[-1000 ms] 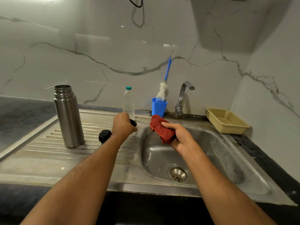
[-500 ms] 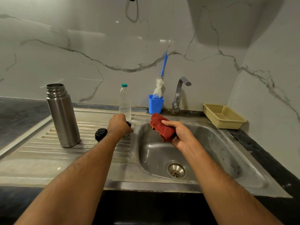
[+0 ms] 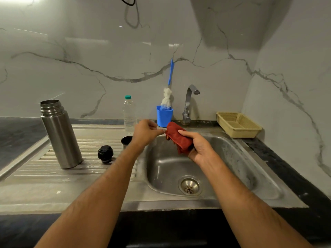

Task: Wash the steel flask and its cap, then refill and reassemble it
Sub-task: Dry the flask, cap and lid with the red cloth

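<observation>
Flask stands uncapped; right hand grips cloth, left hand pinches its edge; refilling, reassembly remain.

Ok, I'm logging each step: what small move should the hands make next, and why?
Probably the left hand should take the red cloth's free edge, since its fingertips sit right beside the cloth bunched in the right hand, while the steel flask and cup cap stand apart on the drainboard.
</observation>
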